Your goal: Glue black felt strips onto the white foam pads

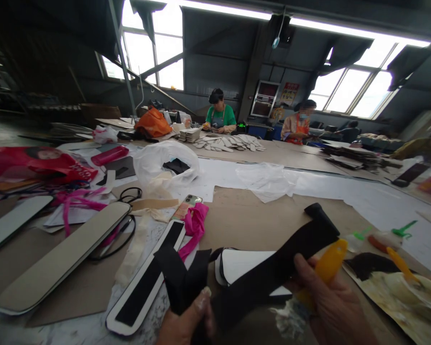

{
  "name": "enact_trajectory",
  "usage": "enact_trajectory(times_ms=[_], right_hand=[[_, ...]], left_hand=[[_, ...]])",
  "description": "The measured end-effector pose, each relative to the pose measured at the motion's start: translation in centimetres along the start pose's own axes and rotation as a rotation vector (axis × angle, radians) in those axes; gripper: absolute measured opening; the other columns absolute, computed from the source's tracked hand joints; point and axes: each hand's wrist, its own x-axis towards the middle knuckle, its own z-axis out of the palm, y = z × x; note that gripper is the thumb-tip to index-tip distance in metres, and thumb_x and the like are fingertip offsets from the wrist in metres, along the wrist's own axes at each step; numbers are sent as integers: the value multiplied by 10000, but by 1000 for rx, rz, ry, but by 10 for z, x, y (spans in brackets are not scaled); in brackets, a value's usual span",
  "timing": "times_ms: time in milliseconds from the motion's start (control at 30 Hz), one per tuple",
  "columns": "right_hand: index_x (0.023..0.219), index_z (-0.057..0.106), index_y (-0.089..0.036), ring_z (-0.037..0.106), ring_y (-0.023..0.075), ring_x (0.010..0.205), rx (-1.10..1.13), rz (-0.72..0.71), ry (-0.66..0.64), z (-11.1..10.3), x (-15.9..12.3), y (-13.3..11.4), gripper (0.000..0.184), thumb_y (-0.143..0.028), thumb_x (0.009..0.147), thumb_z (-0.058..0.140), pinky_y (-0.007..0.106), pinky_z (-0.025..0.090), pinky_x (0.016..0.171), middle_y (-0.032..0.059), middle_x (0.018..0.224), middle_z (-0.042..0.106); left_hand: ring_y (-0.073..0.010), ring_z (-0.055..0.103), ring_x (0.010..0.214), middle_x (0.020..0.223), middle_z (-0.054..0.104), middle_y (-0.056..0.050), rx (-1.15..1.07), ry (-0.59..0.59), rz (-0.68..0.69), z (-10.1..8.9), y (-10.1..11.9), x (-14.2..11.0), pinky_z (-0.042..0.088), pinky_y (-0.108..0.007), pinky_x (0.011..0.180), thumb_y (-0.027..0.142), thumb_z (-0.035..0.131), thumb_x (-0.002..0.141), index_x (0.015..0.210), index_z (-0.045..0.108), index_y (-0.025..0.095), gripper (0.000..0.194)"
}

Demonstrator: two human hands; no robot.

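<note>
The bottom edge cuts off my left hand point(188, 316) and right hand point(332, 297). My right hand hides part of the yellow brush point(330, 261), whose bristles blur. The black strip point(258, 287) I hold covers part of a white panel point(247, 261). Pink ribbon point(195, 220) overlaps the phone point(182, 210). What 2 far co-workers point(221, 116) handle is too small to tell, as is the lettering on the wall poster point(289, 93).

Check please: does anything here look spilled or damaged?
Yes: the sheet by the pale tub, at right, is smeared yellowish, as if something spilled. The yellow brush in the right hand has ragged, clumped bristles.
</note>
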Motion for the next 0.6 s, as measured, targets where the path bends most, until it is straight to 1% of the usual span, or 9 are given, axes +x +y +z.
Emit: enact_trajectory(times_ms=[67,133,167,233,300,400,467,500,600], right_hand=[[729,566,-209,595,131,598,-68,38,-50,-15,7,-16,389,-362,484,827,194,513,537,-40,645,624],[785,584,-210,591,138,634,-160,101,-122,-28,13,-31,397,-377,507,814,198,507,550,-22,697,632],[813,583,-213,582,138,638,-206,141,-173,-32,16,-36,400,-399,530,797,199,500,551,-17,699,627],[838,563,-219,529,116,556,-330,238,-286,-34,21,-43,372,-448,602,737,191,457,487,-35,617,576],[806,544,-210,423,85,463,-530,285,-412,-28,29,-42,309,-465,678,662,175,373,423,-66,529,470],[678,514,-176,313,62,473,-841,212,-664,-11,50,-30,282,-441,715,604,171,283,434,-78,528,373],[609,482,-167,271,61,493,-976,161,-813,0,66,-17,297,-424,734,564,179,232,440,-77,528,339],[599,476,-168,256,62,492,-1023,149,-854,4,74,-12,292,-412,745,542,185,212,437,-79,522,327],[619,505,-174,272,62,471,-1155,120,-883,12,92,0,233,-367,748,516,190,209,431,-82,504,338]], left_hand=[[-51,351,365,388,411,68,-109,-39,-45,0,1,7,293,-183,382,425,828,429,630,598,144,415],[-25,273,363,395,346,103,-133,-46,-96,3,4,14,223,-160,374,367,832,449,754,597,138,448],[-19,245,366,397,318,111,-106,-51,-113,6,5,17,202,-157,376,364,814,487,750,590,132,416],[-17,210,374,401,272,117,-50,-58,-117,12,6,23,180,-161,376,388,773,544,657,556,134,353],[-25,216,372,395,264,115,29,-22,-93,18,5,30,185,-173,376,431,746,560,563,492,156,375],[-44,264,360,375,298,96,153,34,-52,25,1,40,217,-197,380,504,709,567,478,400,186,451],[-60,319,377,392,353,72,195,42,-40,27,-2,45,253,-206,399,523,679,596,471,408,180,455],[-68,350,394,414,390,58,209,43,-39,28,-3,47,268,-207,410,524,667,612,489,437,169,441],[-85,399,424,463,452,33,265,63,-45,30,-5,52,280,-207,423,535,633,646,557,498,147,421]])
